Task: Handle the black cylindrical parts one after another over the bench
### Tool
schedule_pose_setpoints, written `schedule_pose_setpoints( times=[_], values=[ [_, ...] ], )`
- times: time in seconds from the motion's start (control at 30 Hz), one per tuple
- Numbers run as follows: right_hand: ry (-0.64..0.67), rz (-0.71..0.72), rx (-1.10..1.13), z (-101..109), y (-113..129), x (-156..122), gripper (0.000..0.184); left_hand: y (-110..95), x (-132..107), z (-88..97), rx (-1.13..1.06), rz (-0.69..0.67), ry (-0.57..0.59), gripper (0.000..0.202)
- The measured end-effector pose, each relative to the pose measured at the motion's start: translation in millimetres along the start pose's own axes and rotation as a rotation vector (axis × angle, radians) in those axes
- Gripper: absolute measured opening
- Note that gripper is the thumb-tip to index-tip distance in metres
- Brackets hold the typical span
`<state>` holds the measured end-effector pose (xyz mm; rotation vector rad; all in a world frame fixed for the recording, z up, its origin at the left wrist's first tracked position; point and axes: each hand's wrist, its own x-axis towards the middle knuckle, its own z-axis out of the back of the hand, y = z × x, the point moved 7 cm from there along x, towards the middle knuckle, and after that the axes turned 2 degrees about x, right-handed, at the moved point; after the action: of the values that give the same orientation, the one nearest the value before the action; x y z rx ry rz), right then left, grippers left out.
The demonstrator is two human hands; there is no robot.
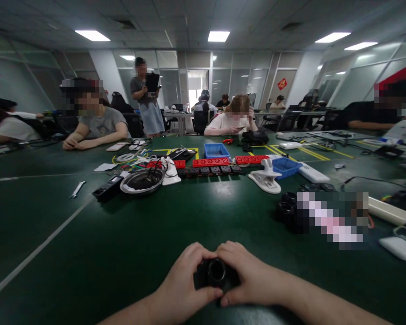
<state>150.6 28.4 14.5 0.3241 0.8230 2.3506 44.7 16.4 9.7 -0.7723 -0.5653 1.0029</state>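
Low at the front of the green table, a black object with a round, raised, ring-shaped opening (217,270) sits between my hands; its exact kind I cannot make out. My left hand (182,284) curls around its left side, thumb at the near edge. Around the right side wraps my right hand (245,275), its thumb also at the near edge. The fingertips of both hands nearly meet at the far side. My palms and fingers hide much of the object's sides, and whether it rests on the table I cannot tell.
Ahead lie red power strips (211,162), blue trays (215,150), a round metal pan (142,181), a white clip base (266,178) and a wrench (77,189). Black cylindrical parts (287,208) are on the right, near a white case (399,248). Several people sit around.
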Motion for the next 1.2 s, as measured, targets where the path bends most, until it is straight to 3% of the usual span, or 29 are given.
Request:
schedule_pose_setpoints(
  times=[0.1, 0.2, 0.53, 0.83, 0.9, 1.07, 1.13, 1.2],
  values=[
    [0.086, 0.047, 0.086, 3.3, -4.7, -0.8, 0.037, -3.3, 0.5, -1.1, -0.038, -0.036, 0.073, 0.038],
    [0.076, 0.042, 0.107, 3.7, -11.5, 1.0, 0.033, -4.9, -0.1, -1.6, -0.067, -0.063, 0.095, 0.042],
    [-0.004, -0.087, 0.034, -0.4, -15.3, 3.5, 0.040, -0.3, 2.0, -5.0, -0.053, -0.035, 0.073, 0.034],
    [-0.138, -0.171, -0.032, -2.7, -12.3, 3.7, 0.052, 6.1, 1.0, -2.4, -0.016, -0.002, -0.043, 0.035],
    [-0.109, -0.155, 0.035, -2.5, -10.8, 3.2, 0.058, 6.0, 0.8, -1.1, -0.033, -0.025, -0.051, 0.040],
    [0.085, -0.187, 0.294, -2.1, -15.3, -0.1, 0.079, 10.3, 0.9, 0.3, -0.124, -0.031, -0.015, 0.087],
    [0.119, -0.208, 0.327, 0.3, -15.0, -0.5, 0.077, 9.1, 1.0, 3.3, -0.117, -0.041, -0.039, 0.082],
    [0.135, -0.197, 0.307, 2.9, -10.0, 0.5, 0.063, 4.1, 1.0, 6.0, -0.073, -0.079, -0.067, 0.064]
  ],
)
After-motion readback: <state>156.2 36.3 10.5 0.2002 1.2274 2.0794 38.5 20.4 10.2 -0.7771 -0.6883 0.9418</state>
